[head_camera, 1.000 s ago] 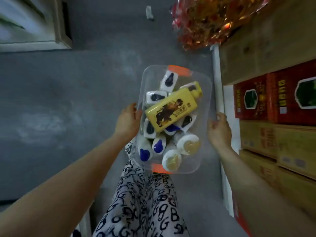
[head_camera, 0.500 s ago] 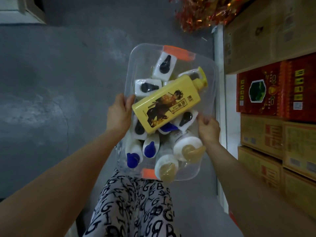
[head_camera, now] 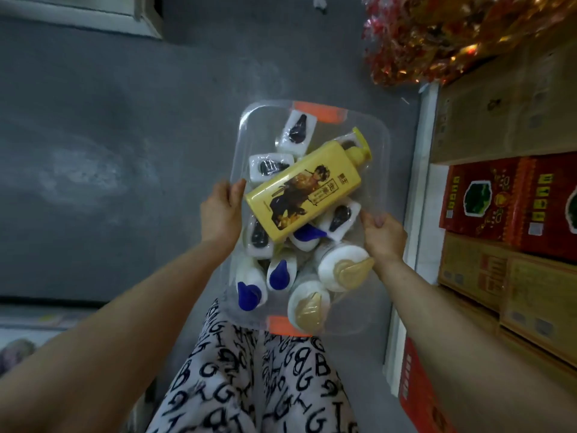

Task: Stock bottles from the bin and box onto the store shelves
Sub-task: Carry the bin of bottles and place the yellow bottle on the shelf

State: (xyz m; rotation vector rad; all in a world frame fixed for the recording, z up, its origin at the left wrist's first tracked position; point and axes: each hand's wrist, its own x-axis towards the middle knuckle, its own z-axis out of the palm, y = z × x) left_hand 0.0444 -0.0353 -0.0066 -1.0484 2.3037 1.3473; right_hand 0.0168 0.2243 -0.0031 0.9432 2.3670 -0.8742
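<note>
Clear bin (head_camera: 376,151) sits slightly lower in view than before. Left hand (head_camera: 220,212) curls its fingers round the left rim and right hand (head_camera: 385,235) pinches the right rim. Yellow bottle (head_camera: 303,198) lies across white bottles (head_camera: 340,267).

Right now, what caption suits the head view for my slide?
The left hand and right hand hold a clear plastic bin of white bottles, a yellow pump bottle on top.

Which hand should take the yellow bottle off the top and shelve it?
Probably the right hand: it holds the bin on the side nearest the shelf, with the yellow bottle lying on top beside it. The left hand grips the far rim.
</note>
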